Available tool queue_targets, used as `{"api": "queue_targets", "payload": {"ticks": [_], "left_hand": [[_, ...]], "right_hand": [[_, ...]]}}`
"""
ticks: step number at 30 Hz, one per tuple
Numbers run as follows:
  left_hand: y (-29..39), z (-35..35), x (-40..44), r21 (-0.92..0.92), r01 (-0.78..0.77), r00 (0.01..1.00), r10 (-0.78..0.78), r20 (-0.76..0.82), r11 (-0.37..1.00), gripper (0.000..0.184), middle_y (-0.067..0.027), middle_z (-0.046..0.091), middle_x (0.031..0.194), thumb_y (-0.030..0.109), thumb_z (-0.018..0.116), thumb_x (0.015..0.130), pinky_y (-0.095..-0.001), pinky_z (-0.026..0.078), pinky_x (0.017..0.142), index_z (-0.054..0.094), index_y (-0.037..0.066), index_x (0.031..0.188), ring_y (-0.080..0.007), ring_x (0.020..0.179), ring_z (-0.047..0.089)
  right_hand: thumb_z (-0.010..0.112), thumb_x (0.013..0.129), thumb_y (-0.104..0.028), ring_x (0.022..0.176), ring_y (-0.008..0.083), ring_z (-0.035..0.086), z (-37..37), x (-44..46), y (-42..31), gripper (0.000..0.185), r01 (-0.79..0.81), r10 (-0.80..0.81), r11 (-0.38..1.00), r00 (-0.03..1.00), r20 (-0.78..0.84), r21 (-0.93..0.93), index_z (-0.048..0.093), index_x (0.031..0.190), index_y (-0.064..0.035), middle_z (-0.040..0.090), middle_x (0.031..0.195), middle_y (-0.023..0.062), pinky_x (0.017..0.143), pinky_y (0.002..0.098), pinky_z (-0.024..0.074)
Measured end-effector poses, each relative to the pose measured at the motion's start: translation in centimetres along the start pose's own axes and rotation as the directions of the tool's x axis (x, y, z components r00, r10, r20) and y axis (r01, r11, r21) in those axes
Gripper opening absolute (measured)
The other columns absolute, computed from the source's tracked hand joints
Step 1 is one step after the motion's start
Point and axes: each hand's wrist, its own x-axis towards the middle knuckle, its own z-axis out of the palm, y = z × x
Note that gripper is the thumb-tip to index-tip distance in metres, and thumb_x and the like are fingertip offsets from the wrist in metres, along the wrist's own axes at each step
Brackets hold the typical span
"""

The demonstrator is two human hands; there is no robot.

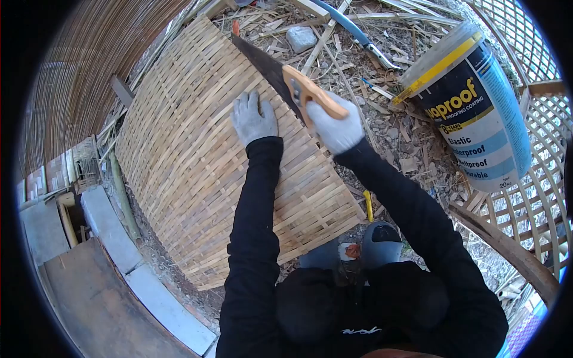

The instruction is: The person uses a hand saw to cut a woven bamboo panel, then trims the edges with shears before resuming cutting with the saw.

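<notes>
A large woven bamboo mat (197, 155) lies on the ground before me. My left hand (255, 117), in a pale grey work glove, rests flat on the mat with its fingers stretched out. Gloved as well, my right hand (339, 126) is wrapped round the wooden handle of a hand saw (310, 92). The saw's dark blade runs along the mat's right edge and points up and to the left. Whether its teeth are in the bamboo I cannot tell.
At the right stands a tilted waterproofing-coating bucket (477, 113). Wood scraps and strips litter the ground, with a grey stone (301, 39) and a blue-handled tool (346, 24) among them. A lattice panel (540, 197) borders the right; pale slabs (161, 304) lie at left.
</notes>
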Motion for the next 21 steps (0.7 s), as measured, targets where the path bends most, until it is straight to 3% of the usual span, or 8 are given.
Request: {"api": "queue_targets", "payload": {"ticks": [5,6,7,11,12,15,19,21], "left_hand": [[-1.1,1.3,-0.5,-0.002,-0.030,0.998,0.030,-0.053,1.000,0.036,-0.0156,0.067,0.138,0.023,0.069,0.096,-0.0507,0.041,0.117,0.073,0.007,0.128,-0.0362,0.135,0.057],[-1.3,1.5,-0.5,-0.003,-0.042,0.997,0.042,-0.072,0.999,0.035,-0.0150,0.067,0.137,0.023,0.070,0.095,-0.0517,0.042,0.116,0.073,0.007,0.126,-0.0359,0.134,0.057],[-1.2,1.6,-0.2,-0.001,-0.051,0.994,0.051,-0.093,0.999,0.034,-0.0144,0.067,0.135,0.022,0.070,0.094,-0.0526,0.042,0.114,0.073,0.008,0.125,-0.0357,0.133,0.057],[-0.8,1.2,-0.4,0.005,-0.041,0.995,0.041,-0.096,0.999,0.036,-0.0146,0.067,0.137,0.022,0.070,0.094,-0.0527,0.042,0.114,0.073,0.007,0.126,-0.0359,0.133,0.057],[-0.7,1.1,-0.4,0.023,-0.050,0.992,0.053,-0.114,0.998,0.036,-0.0145,0.067,0.136,0.022,0.070,0.093,-0.0527,0.042,0.113,0.073,0.007,0.126,-0.0360,0.132,0.057],[-0.3,0.7,-0.1,0.000,-0.032,0.998,0.032,-0.054,0.999,0.035,-0.0143,0.067,0.135,0.021,0.070,0.093,-0.0529,0.043,0.112,0.073,0.007,0.125,-0.0363,0.131,0.057],[-0.6,1.0,-0.2,0.003,-0.014,0.999,0.014,-0.032,1.000,0.037,-0.0146,0.067,0.139,0.022,0.069,0.095,-0.0530,0.040,0.118,0.072,0.007,0.129,-0.0363,0.134,0.058],[-0.4,1.1,-0.3,0.014,-0.018,0.999,0.019,-0.041,1.000,0.038,-0.0149,0.066,0.140,0.022,0.070,0.094,-0.0524,0.039,0.118,0.072,0.006,0.129,-0.0369,0.134,0.057]], "right_hand": [[0.069,0.100,-0.020,0.079,0.0190,0.074,0.8,1.8,0.7,0.024,0.071,-0.072,0.997,0.997,-0.018,-0.028,0.075,0.111,0.0004,0.077,0.089,0.0128,0.071,0.0323,0.0561],[0.068,0.101,-0.020,0.079,0.0166,0.073,-0.3,1.4,0.9,0.024,0.176,-0.171,0.971,0.984,0.047,-0.159,0.075,0.113,0.0000,0.076,0.088,0.0105,0.071,0.0319,0.0556],[0.067,0.102,-0.019,0.077,0.0121,0.069,-0.8,-0.1,0.0,0.026,0.033,-0.033,0.999,0.999,0.034,0.012,0.074,0.116,0.0002,0.074,0.087,0.0066,0.070,0.0301,0.0545],[0.066,0.101,-0.017,0.076,0.0079,0.065,-4.7,-5.7,-0.4,0.029,-0.179,0.165,0.966,0.982,0.089,0.186,0.073,0.121,0.0016,0.072,0.091,0.0049,0.069,0.0277,0.0531],[0.066,0.100,-0.016,0.076,0.0074,0.065,-5.4,-6.9,-1.4,0.029,-0.185,0.177,0.973,0.982,0.071,0.134,0.073,0.122,0.0015,0.071,0.088,0.0048,0.068,0.0275,0.0530],[0.066,0.099,-0.015,0.075,0.0077,0.067,-5.4,-6.1,-1.0,0.030,-0.028,0.031,0.998,0.998,0.050,-0.057,0.074,0.123,0.0010,0.072,0.088,0.0057,0.069,0.0286,0.0539],[0.066,0.099,-0.014,0.076,0.0163,0.072,-1.1,-1.6,-0.2,0.025,-0.064,0.064,0.998,0.998,-0.022,-0.005,0.074,0.118,0.0003,0.074,0.088,0.0101,0.070,0.0329,0.0565],[0.067,0.099,-0.016,0.075,0.0146,0.071,0.7,2.1,1.7,0.021,0.082,-0.083,0.990,0.996,-0.011,-0.113,0.075,0.110,-0.0001,0.074,0.085,0.0091,0.069,0.0335,0.0554]]}}
